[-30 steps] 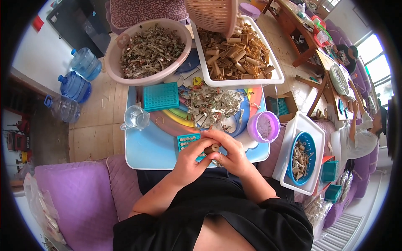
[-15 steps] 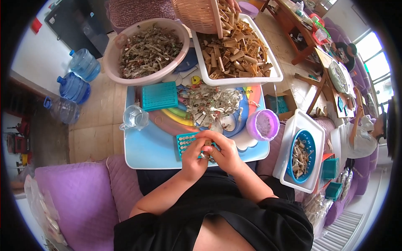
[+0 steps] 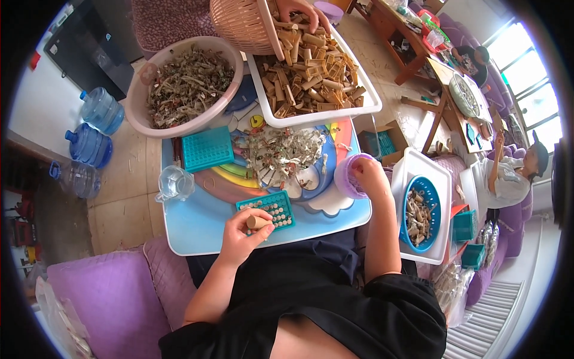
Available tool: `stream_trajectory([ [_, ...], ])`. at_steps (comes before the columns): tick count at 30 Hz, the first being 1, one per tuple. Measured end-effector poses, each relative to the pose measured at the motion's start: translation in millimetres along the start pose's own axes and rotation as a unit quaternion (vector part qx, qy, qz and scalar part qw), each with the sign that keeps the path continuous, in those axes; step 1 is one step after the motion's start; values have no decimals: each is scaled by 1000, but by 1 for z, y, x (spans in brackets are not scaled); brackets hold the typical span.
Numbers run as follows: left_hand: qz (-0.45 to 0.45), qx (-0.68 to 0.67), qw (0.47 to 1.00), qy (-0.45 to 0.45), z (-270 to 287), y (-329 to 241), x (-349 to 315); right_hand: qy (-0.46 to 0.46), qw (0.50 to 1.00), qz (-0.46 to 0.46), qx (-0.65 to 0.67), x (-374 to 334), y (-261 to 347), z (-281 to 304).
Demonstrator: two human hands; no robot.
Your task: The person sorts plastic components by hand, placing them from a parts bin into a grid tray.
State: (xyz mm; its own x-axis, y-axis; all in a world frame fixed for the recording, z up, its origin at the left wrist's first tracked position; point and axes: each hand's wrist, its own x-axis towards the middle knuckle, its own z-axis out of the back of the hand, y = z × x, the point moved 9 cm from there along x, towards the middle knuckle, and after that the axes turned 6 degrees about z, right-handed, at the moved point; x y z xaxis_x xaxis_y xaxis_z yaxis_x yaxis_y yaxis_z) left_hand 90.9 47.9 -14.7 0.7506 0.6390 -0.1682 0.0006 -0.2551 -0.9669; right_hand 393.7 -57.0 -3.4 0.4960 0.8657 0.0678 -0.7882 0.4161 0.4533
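Note:
My left hand [image 3: 238, 240] is closed around a tan, cylinder-shaped piece [image 3: 258, 222], held at the front of the low blue table [image 3: 197, 230]. Just beyond it lies a small teal holed tray [image 3: 289, 220] with rows of pale round pieces in its holes. My right hand [image 3: 372, 178] reaches down into a purple tub [image 3: 343, 180] at the table's right edge, and its fingertips are hidden inside. A pile of tangled wires and small silvery parts [image 3: 281, 154] is spread across the middle of the table. Left of that pile sits another teal tray [image 3: 207, 148].
A clear jug [image 3: 176, 183] stands at the left. Beyond are a pink basin [image 3: 139, 113] of wired parts and a white tray [image 3: 311, 119] of tan pieces, where another person's hand [image 3: 302, 11] reaches beside a peach basket [image 3: 242, 27]. A blue basket [image 3: 439, 218] lies right.
My hands have separated: the right one has moved right into the purple tub, while the left has moved left holding the tan piece. The whole view has shifted slightly.

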Motion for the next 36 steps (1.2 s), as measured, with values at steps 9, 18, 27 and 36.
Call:
stream_trajectory([
  [9, 48, -10, 999, 23, -12, 11, -2, -13, 999, -43, 10, 5, -11, -11],
  [18, 60, 3, 997, 37, -18, 16, 3, -5, 996, -83, 18, 6, -15, -18],
  [27, 69, 13, 997, 39, -16, 21, 2, -27, 996, -77, 19, -2, -11, -9],
  [36, 69, 7, 997, 33, -15, 23, 1, -53, 988, -96, 104, -10, -11, 16],
])
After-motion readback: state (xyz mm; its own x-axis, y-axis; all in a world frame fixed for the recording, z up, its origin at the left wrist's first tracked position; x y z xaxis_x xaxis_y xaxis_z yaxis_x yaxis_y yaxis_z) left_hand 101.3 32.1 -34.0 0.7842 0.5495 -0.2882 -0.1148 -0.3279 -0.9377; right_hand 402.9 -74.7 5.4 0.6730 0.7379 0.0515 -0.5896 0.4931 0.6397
